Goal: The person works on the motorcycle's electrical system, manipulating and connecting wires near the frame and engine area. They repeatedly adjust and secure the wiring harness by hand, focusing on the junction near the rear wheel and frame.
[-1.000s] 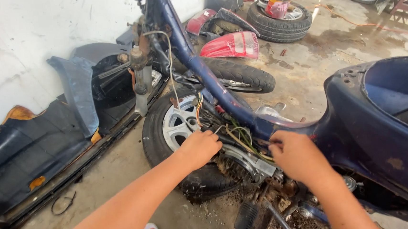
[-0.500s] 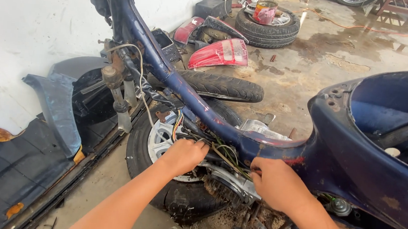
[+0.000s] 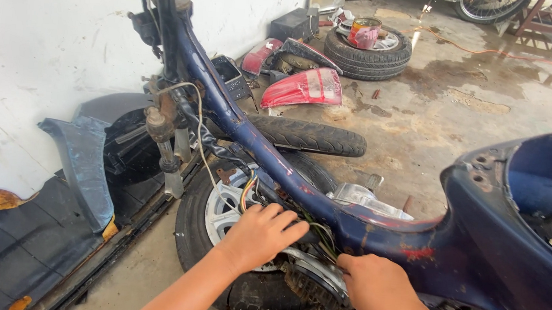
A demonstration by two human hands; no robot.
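Stained concrete floor (image 3: 459, 122); left hand (image 3: 259, 235) and right hand (image 3: 380, 292), grips curled on wiring (image 3: 322, 239) under blue frame (image 3: 257, 144).

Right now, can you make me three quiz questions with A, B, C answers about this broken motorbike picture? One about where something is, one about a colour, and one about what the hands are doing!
1. Where does the tin can sit?
A. On the stacked tyres by the wall
B. On the bike's seat
C. In a hand

2. What colour is the motorbike frame?
A. Yellow
B. Dark blue
C. White

3. What are the two hands doing?
A. Both raised in the air
B. Both down at the wires under the frame
C. Both gripping the can

Answers:
1. A, the can rests on top of the tyres on the floor at the back.
2. B, the frame tube is dark blue with chipped, rusty spots.
3. B, the left hand and right hand sit at the wires beneath the frame, near the wheel.
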